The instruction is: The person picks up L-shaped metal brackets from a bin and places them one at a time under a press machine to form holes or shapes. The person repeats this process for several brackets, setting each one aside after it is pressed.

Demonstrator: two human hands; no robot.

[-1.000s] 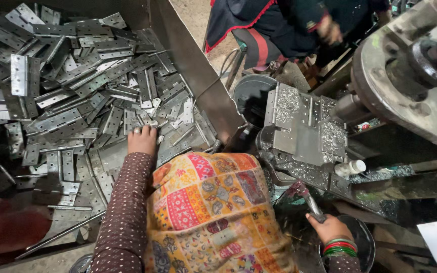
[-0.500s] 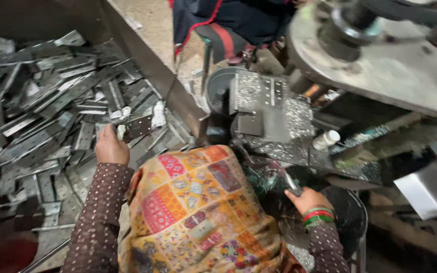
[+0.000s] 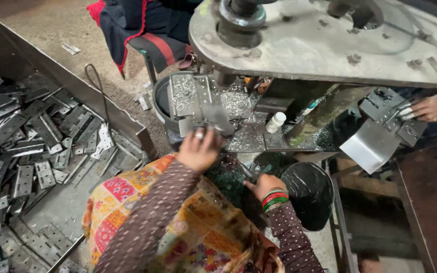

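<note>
my left hand grips a flat metal plate on the press bed. my right hand pinches a thin tool. bin left of it: loose hinge plates.

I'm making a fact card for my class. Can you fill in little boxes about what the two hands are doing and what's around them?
Place: metal workshop, seen from above
Left hand: raised to the press bed, fingers on a small metal piece
Right hand: lower down beside the black bucket, holding a thin tool; its end is hidden
Wrist: red and green bangles
Bin on the left: heap of flat metal hinges
Above: big grey machine plate
Another person: hand at far right on metal parts
</note>
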